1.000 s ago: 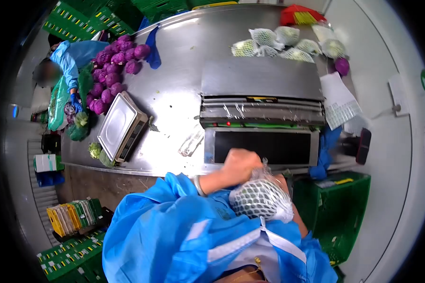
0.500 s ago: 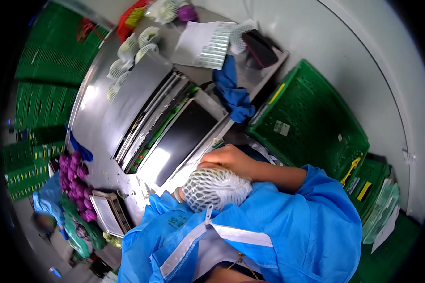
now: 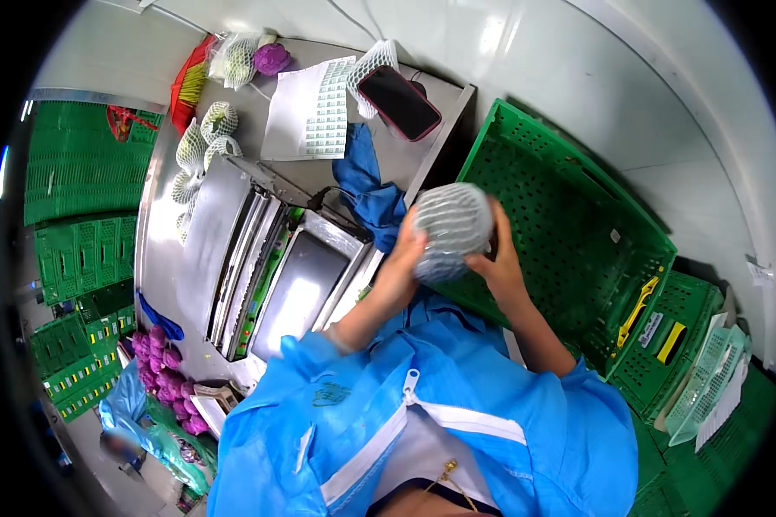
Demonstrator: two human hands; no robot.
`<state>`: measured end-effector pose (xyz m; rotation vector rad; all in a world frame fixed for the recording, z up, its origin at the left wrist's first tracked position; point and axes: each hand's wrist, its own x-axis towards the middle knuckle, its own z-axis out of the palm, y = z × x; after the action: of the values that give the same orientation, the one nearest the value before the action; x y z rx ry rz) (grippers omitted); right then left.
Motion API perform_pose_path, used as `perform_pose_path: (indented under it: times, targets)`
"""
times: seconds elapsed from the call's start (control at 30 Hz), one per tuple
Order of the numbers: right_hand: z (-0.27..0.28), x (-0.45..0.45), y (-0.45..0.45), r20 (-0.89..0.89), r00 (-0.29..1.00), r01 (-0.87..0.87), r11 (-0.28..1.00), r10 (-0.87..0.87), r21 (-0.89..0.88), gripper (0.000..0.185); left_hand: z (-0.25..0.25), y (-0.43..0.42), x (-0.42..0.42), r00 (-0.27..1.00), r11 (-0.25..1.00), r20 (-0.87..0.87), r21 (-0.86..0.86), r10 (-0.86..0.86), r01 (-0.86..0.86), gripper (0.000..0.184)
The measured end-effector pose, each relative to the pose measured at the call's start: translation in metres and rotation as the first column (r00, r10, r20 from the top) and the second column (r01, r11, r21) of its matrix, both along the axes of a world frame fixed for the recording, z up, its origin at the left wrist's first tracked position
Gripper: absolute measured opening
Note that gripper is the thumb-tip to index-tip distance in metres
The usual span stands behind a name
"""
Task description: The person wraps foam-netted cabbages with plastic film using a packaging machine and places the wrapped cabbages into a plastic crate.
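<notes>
A round item wrapped in white foam netting is held up between my two hands, over the near side of a green crate. My left hand presses on its left side. On its right side, my right hand grips it with thumb and fingers. The netting hides what is inside, and motion blurs it a little. Just left of my left hand stands a metal machine with a dark flat plate. A crumpled blue cloth lies behind that hand.
Several netted pale green pieces line the metal table's left side. A label sheet and a phone lie at the back. Purple netted bundles sit at lower left. Green crates are stacked beyond the table.
The netted item has moved from against my chest, out and to the right, to the crate. My left hand, mostly hidden before, now shows on it. The camera view has shifted.
</notes>
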<state>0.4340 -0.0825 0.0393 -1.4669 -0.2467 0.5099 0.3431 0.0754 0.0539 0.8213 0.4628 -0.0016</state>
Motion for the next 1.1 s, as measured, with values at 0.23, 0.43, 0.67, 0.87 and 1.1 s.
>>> perform_pose_path:
  times: [0.23, 0.43, 0.67, 0.87, 1.1]
  targets:
    - [-0.148, 0.126, -0.019, -0.215, 0.863, 0.401, 0.878, -0.458, -0.26, 0.082, 0.003, 0.038, 0.017, 0.958, 0.688, -0.099, 0.677, -0.269, 0.263, 0.07]
    - [-0.329, 0.196, -0.006, 0.24, 0.958, 0.242, 0.889, -0.156, -0.388, 0.095, 0.041, 0.177, -0.071, 0.984, 0.554, -0.179, 0.82, 0.007, 0.145, 0.048]
    - [-0.257, 0.196, -0.028, 0.432, 0.902, 0.346, 0.584, 0.009, -0.735, 0.077, -0.012, 0.49, -0.225, 0.724, -0.025, -0.005, 0.999, 0.689, 0.031, 0.052]
    - [-0.065, 0.039, 0.063, 0.678, 0.735, 0.461, 0.723, 0.015, -0.515, 0.044, -0.113, 0.661, -0.313, 0.697, 0.095, -0.535, 0.82, 0.477, 0.565, 0.116]
    - [-0.012, -0.074, 0.173, 0.686, 0.608, 0.16, 0.785, 0.4, -0.599, 0.027, -0.15, 0.665, -0.299, 0.599, 0.306, -0.46, 0.887, 0.656, 0.346, 0.102]
